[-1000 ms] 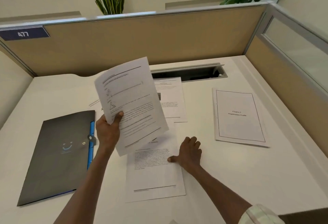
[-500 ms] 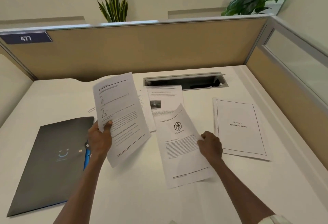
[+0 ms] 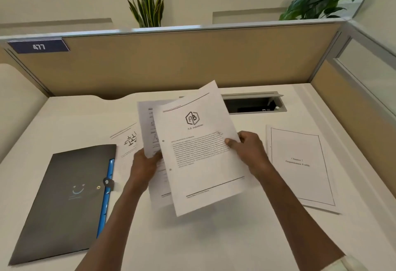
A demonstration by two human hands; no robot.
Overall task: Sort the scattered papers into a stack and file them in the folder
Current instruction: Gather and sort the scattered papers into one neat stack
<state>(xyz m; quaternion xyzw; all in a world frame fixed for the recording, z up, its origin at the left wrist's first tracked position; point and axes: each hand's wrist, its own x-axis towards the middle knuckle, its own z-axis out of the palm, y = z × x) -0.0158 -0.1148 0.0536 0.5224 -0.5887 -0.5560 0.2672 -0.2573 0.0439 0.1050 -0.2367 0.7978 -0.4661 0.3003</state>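
Observation:
My right hand (image 3: 249, 150) grips the right edge of a printed sheet with an "AB Industries" logo (image 3: 199, 152), held up above the desk. It overlaps a second sheet with diagrams (image 3: 147, 129), which my left hand (image 3: 145, 165) pinches at its lower left edge. A dark grey folder (image 3: 64, 202) with a blue edge and a button clasp lies shut at the left. Beside it on the desk lies a sheet with a chart (image 3: 126, 144), partly hidden by the held papers. A bordered title page (image 3: 300, 167) lies flat at the right.
The white desk (image 3: 214, 238) is enclosed by tan partition panels (image 3: 171, 62) at the back and right. An open cable tray slot (image 3: 255, 104) sits in the desk behind the papers. Two potted plants stand beyond the partition.
My right hand lifted the logo sheet off the desk and brought it left, over the sheet in my left hand. The camera tilted down and closer.

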